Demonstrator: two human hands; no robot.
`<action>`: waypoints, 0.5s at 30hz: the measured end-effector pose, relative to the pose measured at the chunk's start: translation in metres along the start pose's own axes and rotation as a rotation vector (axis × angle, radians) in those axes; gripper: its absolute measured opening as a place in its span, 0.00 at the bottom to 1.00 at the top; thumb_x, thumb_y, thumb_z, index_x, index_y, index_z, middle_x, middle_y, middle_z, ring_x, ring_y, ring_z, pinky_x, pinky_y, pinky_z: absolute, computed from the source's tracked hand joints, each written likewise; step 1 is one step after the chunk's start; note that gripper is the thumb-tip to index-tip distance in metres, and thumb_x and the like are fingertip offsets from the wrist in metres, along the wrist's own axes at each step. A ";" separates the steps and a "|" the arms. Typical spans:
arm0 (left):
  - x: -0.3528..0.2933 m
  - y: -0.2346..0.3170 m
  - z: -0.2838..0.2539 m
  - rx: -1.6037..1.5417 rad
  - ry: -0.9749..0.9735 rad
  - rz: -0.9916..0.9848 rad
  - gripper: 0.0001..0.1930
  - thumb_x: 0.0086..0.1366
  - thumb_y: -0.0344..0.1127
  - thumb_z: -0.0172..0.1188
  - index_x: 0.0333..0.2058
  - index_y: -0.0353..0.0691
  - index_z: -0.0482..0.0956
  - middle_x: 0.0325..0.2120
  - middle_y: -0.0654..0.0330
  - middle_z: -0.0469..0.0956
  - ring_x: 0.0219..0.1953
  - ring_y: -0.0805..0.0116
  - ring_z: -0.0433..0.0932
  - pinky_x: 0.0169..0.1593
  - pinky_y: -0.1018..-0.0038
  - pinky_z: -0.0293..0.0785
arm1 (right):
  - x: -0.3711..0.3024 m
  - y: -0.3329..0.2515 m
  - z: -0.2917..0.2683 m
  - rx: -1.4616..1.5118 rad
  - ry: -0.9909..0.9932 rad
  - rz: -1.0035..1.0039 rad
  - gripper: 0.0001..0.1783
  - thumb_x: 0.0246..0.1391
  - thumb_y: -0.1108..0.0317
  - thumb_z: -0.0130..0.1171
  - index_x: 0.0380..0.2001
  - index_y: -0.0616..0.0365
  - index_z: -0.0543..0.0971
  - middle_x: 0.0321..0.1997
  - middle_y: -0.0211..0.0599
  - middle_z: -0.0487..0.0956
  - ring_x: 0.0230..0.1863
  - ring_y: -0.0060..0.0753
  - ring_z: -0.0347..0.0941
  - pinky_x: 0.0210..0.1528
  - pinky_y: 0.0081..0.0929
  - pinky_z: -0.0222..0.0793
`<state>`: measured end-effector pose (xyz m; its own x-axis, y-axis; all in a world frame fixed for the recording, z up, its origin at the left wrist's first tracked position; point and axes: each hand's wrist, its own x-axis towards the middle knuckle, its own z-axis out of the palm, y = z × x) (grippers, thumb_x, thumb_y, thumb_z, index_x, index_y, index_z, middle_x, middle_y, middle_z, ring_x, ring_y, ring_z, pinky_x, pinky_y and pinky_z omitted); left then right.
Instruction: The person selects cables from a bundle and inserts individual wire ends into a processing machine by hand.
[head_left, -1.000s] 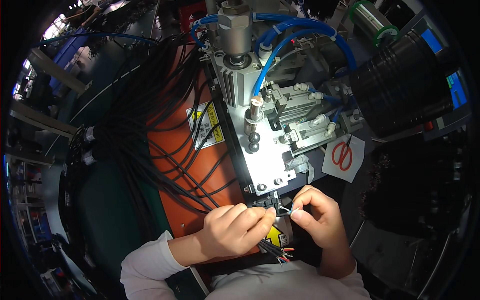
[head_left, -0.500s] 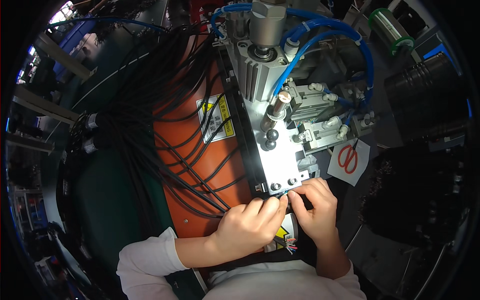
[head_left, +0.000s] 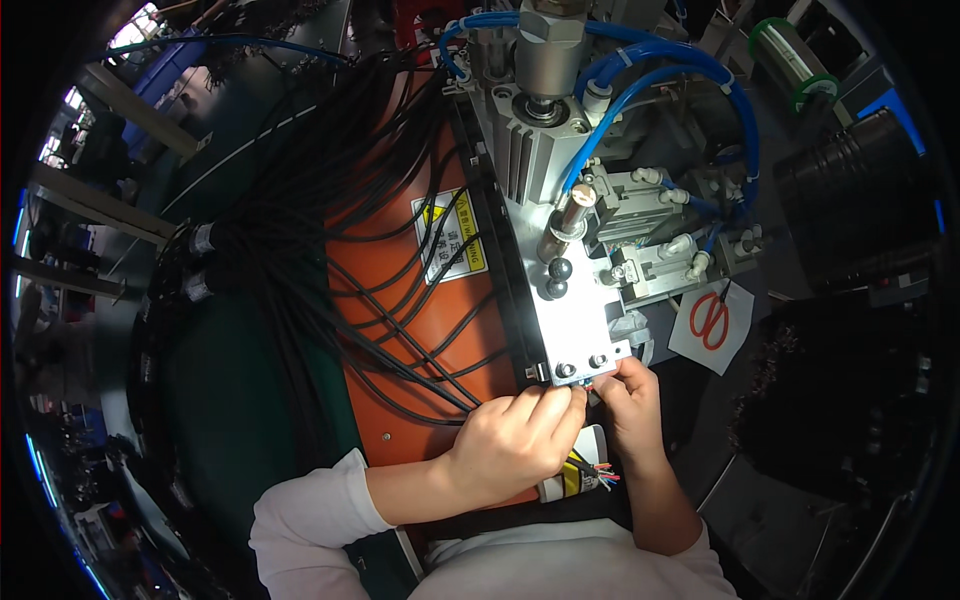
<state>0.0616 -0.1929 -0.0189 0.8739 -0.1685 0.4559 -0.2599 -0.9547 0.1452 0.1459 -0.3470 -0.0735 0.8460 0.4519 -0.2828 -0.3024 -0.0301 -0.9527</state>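
- meeting right at the front edge of the bright metal plate (head_left: 583, 325), the left hand (head_left: 515, 435) and the right hand (head_left: 632, 405) have their fingertips nearly touching each other.
- fingers curl in on the left, thumb and finger bend close on the right; whether either is clamped tight, and on what, i can't make out, since the grips are mostly hidden.
- and there, a tiny bit of coloured wire (head_left: 587, 383) peeks out between those fingertips, just below the plate's edge!
- doing this well, i'd say, takes a hold near the wire's tip, the left hand steadying, the right guiding in small, gentle nudges.
- fingertips are best kept out from under the plate, and the loose wire ends (head_left: 607, 476) below the left hand kept clear too.
- counting now: two hands, one plate, two bolts (head_left: 566, 370) along its front edge.
- over to the right, one pair of red-handled scissors (head_left: 710, 322) on one sheet of white paper (head_left: 740, 318).
- upper right, one green-rimmed reel (head_left: 788, 58).
- black cables (head_left: 300, 190) on the left: too tangled to count, but two pale bands (head_left: 203, 237) wrap the bunch.
- loose wire ends: several, too small to number.
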 end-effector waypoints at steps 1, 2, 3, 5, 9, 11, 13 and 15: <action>-0.001 -0.001 -0.001 0.010 0.004 -0.001 0.13 0.50 0.30 0.60 0.37 0.40 0.82 0.20 0.69 0.64 0.19 0.79 0.66 0.17 0.82 0.60 | 0.001 0.005 0.000 0.015 -0.014 -0.002 0.03 0.45 0.78 0.57 0.25 0.64 0.73 0.23 0.35 0.72 0.26 0.26 0.68 0.31 0.21 0.63; -0.003 -0.002 -0.001 -0.021 0.005 -0.005 0.13 0.50 0.30 0.60 0.36 0.40 0.82 0.20 0.69 0.65 0.19 0.79 0.66 0.19 0.82 0.61 | 0.001 0.008 0.000 0.029 -0.031 -0.005 0.03 0.46 0.77 0.57 0.26 0.64 0.73 0.24 0.35 0.72 0.27 0.27 0.68 0.32 0.22 0.64; -0.006 -0.006 0.000 -0.046 0.011 -0.014 0.12 0.50 0.31 0.60 0.36 0.41 0.82 0.21 0.70 0.67 0.20 0.79 0.67 0.20 0.82 0.62 | 0.001 0.006 0.002 0.027 -0.048 -0.016 0.03 0.46 0.77 0.57 0.26 0.64 0.73 0.24 0.35 0.72 0.27 0.27 0.68 0.32 0.22 0.64; -0.003 -0.005 0.001 -0.018 0.067 -0.003 0.05 0.50 0.30 0.58 0.27 0.40 0.77 0.24 0.68 0.70 0.22 0.77 0.70 0.22 0.82 0.63 | -0.003 -0.006 0.006 -0.453 0.067 -0.438 0.04 0.46 0.77 0.57 0.26 0.64 0.73 0.26 0.36 0.73 0.29 0.28 0.70 0.35 0.24 0.65; -0.011 0.003 -0.012 0.019 -0.032 -0.060 0.04 0.53 0.30 0.59 0.29 0.38 0.78 0.19 0.68 0.66 0.20 0.79 0.70 0.22 0.82 0.62 | -0.010 -0.007 0.006 -0.279 0.054 -0.227 0.03 0.51 0.77 0.57 0.27 0.63 0.72 0.28 0.31 0.75 0.32 0.20 0.69 0.36 0.20 0.64; -0.017 0.006 -0.012 0.073 -0.098 -0.070 0.04 0.53 0.29 0.59 0.26 0.36 0.76 0.18 0.68 0.66 0.19 0.79 0.70 0.21 0.82 0.62 | -0.005 0.003 -0.004 -0.049 0.013 -0.054 0.03 0.54 0.76 0.56 0.28 0.62 0.72 0.28 0.27 0.74 0.32 0.15 0.67 0.36 0.16 0.62; -0.023 0.006 -0.014 0.103 -0.116 -0.087 0.03 0.51 0.29 0.58 0.24 0.36 0.75 0.21 0.66 0.67 0.17 0.78 0.70 0.21 0.83 0.64 | -0.005 0.000 0.000 -0.092 0.078 -0.142 0.03 0.54 0.75 0.56 0.28 0.61 0.73 0.28 0.24 0.72 0.32 0.13 0.65 0.36 0.15 0.61; -0.023 0.005 -0.016 0.177 -0.174 -0.098 0.05 0.49 0.31 0.58 0.25 0.37 0.74 0.23 0.64 0.68 0.17 0.78 0.70 0.20 0.83 0.66 | -0.007 -0.006 -0.004 -0.180 0.160 -0.307 0.04 0.50 0.77 0.59 0.28 0.61 0.73 0.27 0.26 0.73 0.31 0.17 0.66 0.36 0.17 0.63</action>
<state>0.0338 -0.1898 -0.0142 0.9530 -0.0980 0.2868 -0.1079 -0.9940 0.0189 0.1435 -0.3536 -0.0663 0.9472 0.3202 0.0182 0.0452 -0.0770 -0.9960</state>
